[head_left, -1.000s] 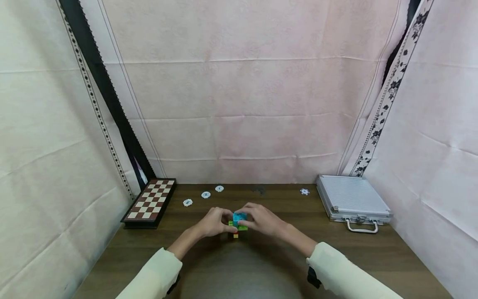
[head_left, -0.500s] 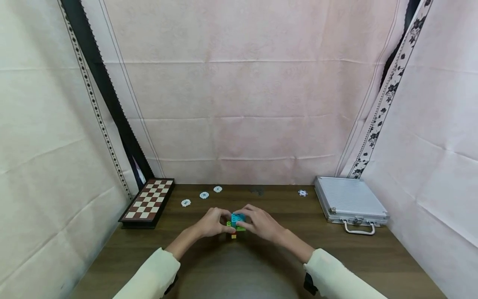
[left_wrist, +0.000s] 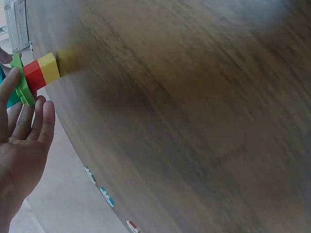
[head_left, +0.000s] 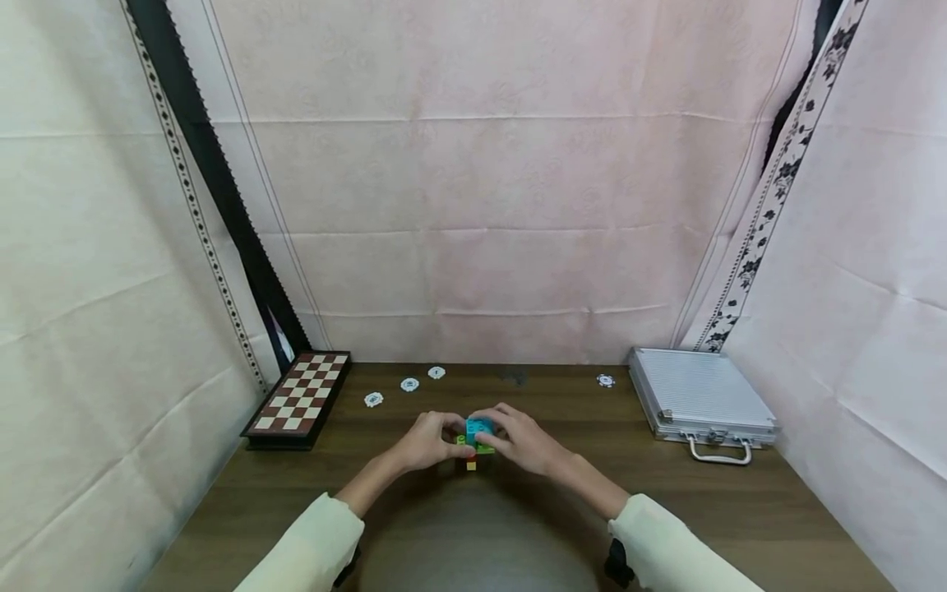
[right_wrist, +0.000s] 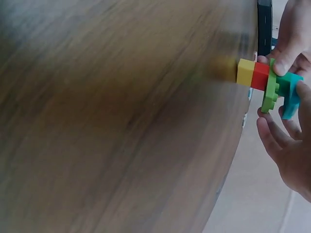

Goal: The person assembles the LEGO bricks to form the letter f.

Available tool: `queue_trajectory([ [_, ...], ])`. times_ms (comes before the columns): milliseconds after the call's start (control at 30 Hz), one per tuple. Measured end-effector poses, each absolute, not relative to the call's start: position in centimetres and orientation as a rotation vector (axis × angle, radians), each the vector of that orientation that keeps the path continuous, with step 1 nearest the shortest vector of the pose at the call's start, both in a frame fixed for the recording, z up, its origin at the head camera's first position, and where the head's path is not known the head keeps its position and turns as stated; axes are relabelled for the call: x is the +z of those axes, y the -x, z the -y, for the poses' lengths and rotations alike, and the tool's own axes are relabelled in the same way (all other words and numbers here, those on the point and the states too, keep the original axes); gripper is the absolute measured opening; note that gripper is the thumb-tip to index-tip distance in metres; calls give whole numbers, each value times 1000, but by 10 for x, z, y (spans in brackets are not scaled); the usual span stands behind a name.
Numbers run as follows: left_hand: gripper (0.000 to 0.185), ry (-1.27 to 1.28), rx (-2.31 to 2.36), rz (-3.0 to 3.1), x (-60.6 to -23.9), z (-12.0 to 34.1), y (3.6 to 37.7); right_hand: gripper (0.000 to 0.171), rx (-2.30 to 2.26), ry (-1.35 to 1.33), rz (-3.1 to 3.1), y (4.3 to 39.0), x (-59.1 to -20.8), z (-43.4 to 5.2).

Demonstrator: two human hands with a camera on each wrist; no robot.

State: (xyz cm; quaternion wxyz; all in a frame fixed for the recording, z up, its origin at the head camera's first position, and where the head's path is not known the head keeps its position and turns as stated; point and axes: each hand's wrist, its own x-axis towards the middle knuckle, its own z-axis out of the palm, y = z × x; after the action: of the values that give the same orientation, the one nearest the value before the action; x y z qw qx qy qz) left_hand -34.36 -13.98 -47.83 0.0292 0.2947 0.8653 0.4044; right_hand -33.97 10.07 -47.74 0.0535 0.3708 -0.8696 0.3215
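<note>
Between my hands a small tower of toy building bricks stands on the table. Its lowest brick is yellow [right_wrist: 245, 72], with a red brick [right_wrist: 261, 76] above it. A wider green brick [left_wrist: 24, 86] lies over the red one, and blue bricks [head_left: 478, 427] sit on top. My left hand [head_left: 427, 441] pinches the green brick from the left, thumb in front. From the right, my right hand [head_left: 524, 441] grips the blue part with thumb and fingers. Fingers partly cover the joint between green and blue.
Several poker chips [head_left: 409, 384] lie toward the back of the wooden table [head_left: 473, 543]. A checkered board box [head_left: 299, 399] sits at the left, and a silver case [head_left: 699, 395] with its handle facing me at the right. Cloth curtains [head_left: 473, 181] surround the table.
The head view shifts slightly left and back, moving everything together. Both hands keep their hold on the brick tower, with no clear movement of their own.
</note>
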Motion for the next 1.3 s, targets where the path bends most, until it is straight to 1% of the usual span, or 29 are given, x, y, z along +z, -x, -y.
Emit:
queue_trajectory([
  [300,44,-866,1350,-2617,-480,121,349,42,1116,-1020,2709,351,-480,-113],
  [467,53,-843,1363,-2636,-482,112,353,50,1177,-997,2764,357,-480,-121],
  [533,55,-843,1371,-2640,-484,110,354,51,1210,-991,2757,359,-481,-124],
  [633,56,-841,1390,-2638,-487,107,355,45,1303,-968,2720,362,-483,-128],
  [767,57,-838,1389,-2643,-490,104,356,30,1398,-939,2692,364,-488,-132],
  [867,59,-833,1374,-2652,-492,104,356,27,1412,-899,2707,366,-491,-134],
  [933,58,-834,1370,-2665,-493,105,356,29,1420,-884,2716,367,-492,-134],
  [1133,56,-787,1353,-2704,-497,106,358,42,1405,-901,2743,369,-493,-135],
  [1300,58,-728,1339,-2690,-497,107,359,45,1378,-895,2774,371,-494,-134],
])
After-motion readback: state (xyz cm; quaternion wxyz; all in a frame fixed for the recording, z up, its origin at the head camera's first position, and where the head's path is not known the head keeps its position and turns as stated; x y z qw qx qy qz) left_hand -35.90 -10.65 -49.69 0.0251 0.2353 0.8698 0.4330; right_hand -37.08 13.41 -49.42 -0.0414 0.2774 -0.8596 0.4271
